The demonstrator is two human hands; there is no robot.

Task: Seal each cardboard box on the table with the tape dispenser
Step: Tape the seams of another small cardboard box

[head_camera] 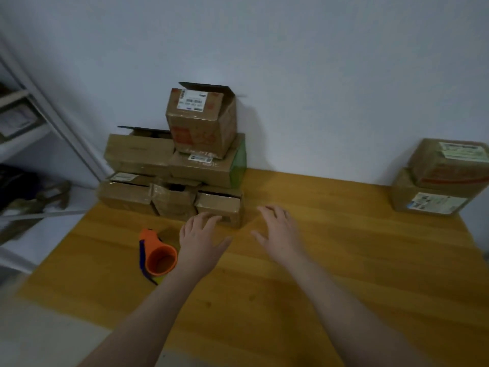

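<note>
Cardboard boxes (203,123), labels (191,101) unreadable, beyond left grip (201,241) and right grip (278,232), both fingers-apart.

We stretch our 2 bare forearms forward, side by side. Our left hand (201,241) is palm down with its fingers loosely spread. Our right hand (277,231), near it and slightly further forward, is also flat and splayed.

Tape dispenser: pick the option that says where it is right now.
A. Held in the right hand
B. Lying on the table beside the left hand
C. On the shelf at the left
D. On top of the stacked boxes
B: the orange tape dispenser lies on the wooden table beside the open left hand, and the right hand is open too, holding nothing.
</note>
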